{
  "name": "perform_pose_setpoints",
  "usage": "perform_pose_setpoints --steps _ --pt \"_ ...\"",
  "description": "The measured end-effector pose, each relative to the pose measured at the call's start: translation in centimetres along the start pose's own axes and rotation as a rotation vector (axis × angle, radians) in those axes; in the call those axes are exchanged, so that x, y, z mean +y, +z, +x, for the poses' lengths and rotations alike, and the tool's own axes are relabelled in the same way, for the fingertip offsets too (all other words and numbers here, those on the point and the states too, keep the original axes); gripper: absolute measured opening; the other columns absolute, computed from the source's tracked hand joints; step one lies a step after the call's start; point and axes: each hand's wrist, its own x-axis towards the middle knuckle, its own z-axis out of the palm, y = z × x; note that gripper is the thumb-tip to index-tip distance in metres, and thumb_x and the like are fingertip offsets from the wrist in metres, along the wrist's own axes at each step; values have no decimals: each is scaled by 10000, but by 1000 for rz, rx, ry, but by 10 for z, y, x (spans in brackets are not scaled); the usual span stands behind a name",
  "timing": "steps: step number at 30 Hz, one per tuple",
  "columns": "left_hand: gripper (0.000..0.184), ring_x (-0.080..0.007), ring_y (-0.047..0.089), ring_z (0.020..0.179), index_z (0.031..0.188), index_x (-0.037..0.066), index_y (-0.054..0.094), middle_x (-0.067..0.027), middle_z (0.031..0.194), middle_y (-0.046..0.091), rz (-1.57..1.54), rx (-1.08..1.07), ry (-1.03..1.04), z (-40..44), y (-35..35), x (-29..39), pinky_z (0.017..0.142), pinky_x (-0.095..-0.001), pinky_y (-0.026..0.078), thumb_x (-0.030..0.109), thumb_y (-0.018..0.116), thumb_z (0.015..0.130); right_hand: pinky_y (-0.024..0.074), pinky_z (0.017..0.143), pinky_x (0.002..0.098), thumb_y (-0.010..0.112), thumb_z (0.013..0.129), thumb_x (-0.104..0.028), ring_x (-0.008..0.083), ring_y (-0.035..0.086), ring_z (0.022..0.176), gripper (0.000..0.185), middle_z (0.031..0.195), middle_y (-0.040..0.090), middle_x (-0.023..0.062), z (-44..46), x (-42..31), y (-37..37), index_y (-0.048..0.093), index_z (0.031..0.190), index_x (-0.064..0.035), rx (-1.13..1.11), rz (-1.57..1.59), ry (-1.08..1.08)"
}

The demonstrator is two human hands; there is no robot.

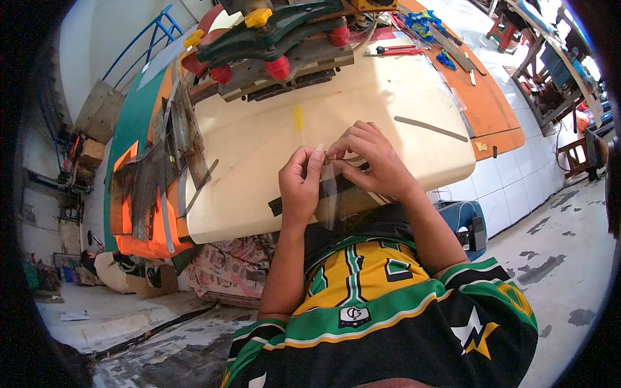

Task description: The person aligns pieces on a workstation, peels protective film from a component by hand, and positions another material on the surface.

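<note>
My left hand [301, 184] is closed in a pinch, thumb upright, over the near part of a cream padded-looking board [259, 149]. Close beside it, my right hand [372, 158] has thumb and fingertips pinched together. A clear plastic strip [328, 197] hangs down between the two hands, its upper end at the left thumb and fingers. What the right fingertips hold is too small to make out. Beneath my hands, a black strip [276, 205] lies along the board's near edge, partly hidden by my wrists.
A dark green clamp-like frame [278, 32] with red feet and yellow knobs stands at the board's far side. One thin dark strip [431, 128] lies on the right. A red-handled tool [394, 50] is at the back. Orange cloth [152, 226] hangs at left.
</note>
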Motion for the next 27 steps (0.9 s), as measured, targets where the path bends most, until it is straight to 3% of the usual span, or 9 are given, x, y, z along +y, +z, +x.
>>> perform_pose_setpoints --steps 4,11,13,19,23,27 --pt "295 -53 470 730 932 18 655 46 754 551 19 4 3 0 2 -1 639 -263 412 241 675 1124 456 882 400 805 910 -88 270 621 946 146 961 682 56 0 3 2 722 1030 -86 29 -34 -60" --pt "274 -43 442 680 929 23 677 53 712 530 78 7 22 -1 6 2 593 -266 380 223 683 1116 457 862 412 797 931 -89 287 622 931 140 951 670 84 -2 5 5 673 990 -63 47 -31 0" --pt "274 -40 440 677 925 25 680 55 709 528 81 5 27 0 7 3 588 -265 373 221 683 1116 489 918 468 783 956 -149 339 647 961 157 976 661 115 -1 2 3 665 1017 -66 2 -11 52" --pt "269 -41 446 677 920 26 689 51 706 539 66 -4 33 0 6 1 591 -267 384 213 684 1113 488 920 481 720 1009 -229 360 660 965 194 965 661 139 -1 0 4 627 1039 -61 -66 -89 94" --pt "265 -51 471 684 929 18 681 24 709 557 78 -24 34 0 5 2 603 -280 412 211 685 1111 472 871 453 714 1012 -210 346 620 894 191 907 611 133 -3 7 9 622 1014 -42 -50 -80 16" --pt "272 -71 489 678 937 9 670 -7 710 568 126 -40 43 1 6 0 608 -299 430 215 675 1116 495 907 498 684 987 -216 389 648 930 170 918 645 166 -3 13 8 628 1013 -58 -117 -65 22"
